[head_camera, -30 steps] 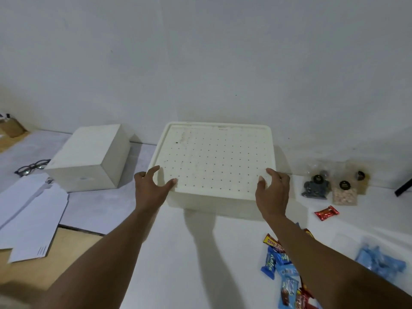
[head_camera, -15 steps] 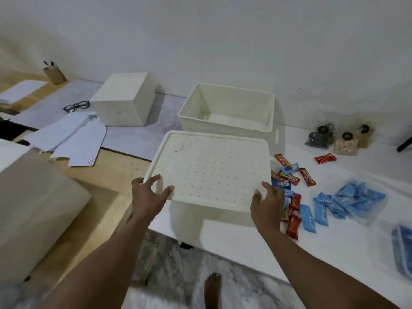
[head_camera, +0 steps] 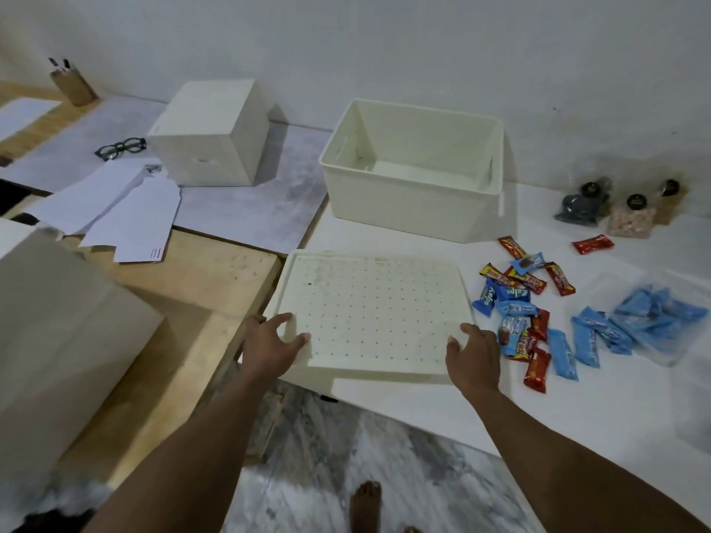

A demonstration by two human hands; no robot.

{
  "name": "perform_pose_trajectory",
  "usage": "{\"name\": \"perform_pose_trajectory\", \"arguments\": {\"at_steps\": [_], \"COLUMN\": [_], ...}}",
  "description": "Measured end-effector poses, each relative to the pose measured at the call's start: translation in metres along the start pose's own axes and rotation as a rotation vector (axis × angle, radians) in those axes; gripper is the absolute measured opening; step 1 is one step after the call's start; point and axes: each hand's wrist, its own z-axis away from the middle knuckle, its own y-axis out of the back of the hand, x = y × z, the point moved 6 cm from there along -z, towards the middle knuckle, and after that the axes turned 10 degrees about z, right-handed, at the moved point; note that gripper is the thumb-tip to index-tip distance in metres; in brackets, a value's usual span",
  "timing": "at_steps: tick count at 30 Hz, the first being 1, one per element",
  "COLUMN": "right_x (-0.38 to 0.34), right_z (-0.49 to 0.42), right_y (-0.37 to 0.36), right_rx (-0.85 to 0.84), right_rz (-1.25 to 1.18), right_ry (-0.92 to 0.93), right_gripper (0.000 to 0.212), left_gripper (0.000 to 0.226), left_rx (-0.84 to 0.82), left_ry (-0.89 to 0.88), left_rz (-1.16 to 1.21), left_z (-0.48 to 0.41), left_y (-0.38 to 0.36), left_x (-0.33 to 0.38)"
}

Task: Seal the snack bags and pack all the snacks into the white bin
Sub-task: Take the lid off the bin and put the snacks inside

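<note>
The white bin [head_camera: 400, 209] stands open and empty at the back of the white table. Its perforated white lid [head_camera: 369, 309] lies flat in front of it, near the table's front edge. My left hand [head_camera: 271, 346] grips the lid's near left corner and my right hand [head_camera: 475, 357] grips its near right corner. To the right of the lid lies a heap of small wrapped snacks [head_camera: 517, 305], red, blue and yellow. Further right a clear bag of blue snack packets [head_camera: 650, 317] lies open. Three small clear snack bags [head_camera: 615, 209] stand by the wall.
A white box [head_camera: 209, 134] stands left of the bin, with black glasses [head_camera: 121, 148] and white envelopes [head_camera: 115, 209] beside it on a wooden table. A pen holder [head_camera: 73, 86] is at the far left. A cardboard-coloured box [head_camera: 57, 332] fills the near left. A lone red snack [head_camera: 592, 244] lies apart.
The lid has come off the bin and moved down toward me onto the table front, still held by both hands. The bin now stands open.
</note>
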Motion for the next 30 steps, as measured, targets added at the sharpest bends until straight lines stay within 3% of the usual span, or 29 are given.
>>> {"name": "perform_pose_trajectory", "arguments": {"at_steps": [7,13,18,30], "right_x": [0.005,-0.012,-0.014,0.058], "right_z": [-0.004,0.000,0.000,-0.057], "right_y": [-0.011,-0.012,0.010,0.159], "right_rx": [-0.141,-0.238,-0.300,-0.086], "right_rz": [-0.017,0.178,0.143,-0.046], "right_ry": [-0.086,-0.019,0.021,-0.080], "right_gripper": [0.049,0.045,0.042,0.038], "left_gripper": [0.067,0.071,0.067,0.062], "left_rx": [-0.104,-0.230,-0.317,-0.479], "left_ry": [-0.003,-0.067,-0.177,-0.519], "left_rz": [-0.007,-0.104,-0.116,-0.071], "left_z": [-0.039,-0.057,-0.044,-0.002], "left_y": [-0.023,-0.038,-0.057,-0.145], "left_x": [-0.006,0.016,0.063,0.268]}}
